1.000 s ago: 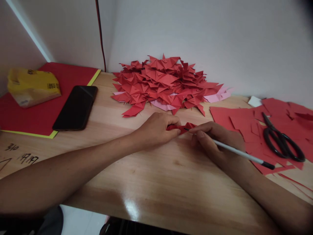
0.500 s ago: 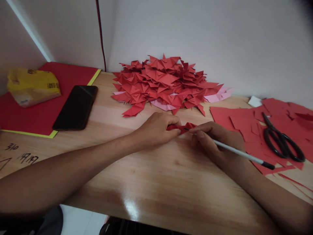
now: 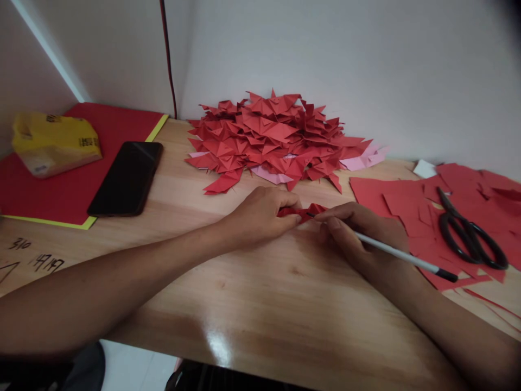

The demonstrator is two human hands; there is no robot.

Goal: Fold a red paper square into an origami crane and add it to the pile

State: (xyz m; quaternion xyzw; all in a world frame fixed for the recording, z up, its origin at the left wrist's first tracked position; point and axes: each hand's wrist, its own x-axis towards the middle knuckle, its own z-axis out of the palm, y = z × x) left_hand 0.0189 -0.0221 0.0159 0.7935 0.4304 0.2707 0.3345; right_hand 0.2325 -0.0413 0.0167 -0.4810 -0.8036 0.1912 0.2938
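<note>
My left hand [image 3: 264, 217] pinches a small piece of folded red paper [image 3: 315, 208] over the middle of the wooden table. My right hand [image 3: 360, 231] grips a grey pen [image 3: 401, 253] with a black end. The pen's dark tip meets the folded paper, or lies very close to it. Fingers of both hands cover much of that paper. Just behind them rises a heap of folded red paper pieces [image 3: 268, 133], with a few pink ones [image 3: 271, 175] among them.
Black-handled scissors [image 3: 468, 239] lie on red paper sheets [image 3: 407, 209] at the right. To the left are a black phone [image 3: 126, 179], a yellow packet [image 3: 57, 144] and a large red sheet [image 3: 118, 122] with a yellow edge. A wall stands behind the table [image 3: 244, 309].
</note>
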